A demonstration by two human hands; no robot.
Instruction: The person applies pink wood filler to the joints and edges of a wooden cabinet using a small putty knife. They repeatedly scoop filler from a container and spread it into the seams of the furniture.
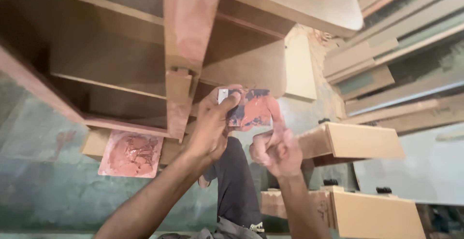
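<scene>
Brown wood cabinet fills my view, pink filler on its front post. Putty slab sits below it. Left hand grips the smeared scraper card; right hand loosely curled, forefinger wiping its edge. I'd load thin, press flat into seams.

A small flat scraper card is held up in front of the wooden cabinet, gripped at its left end by the left hand. It is thin and roughly rectangular, white at the bare corner under the thumb, dark across the middle, and smeared thickly with reddish-pink putty over most of its face. It stands nearly upright, its right edge touching a raised finger of the right hand.
</scene>
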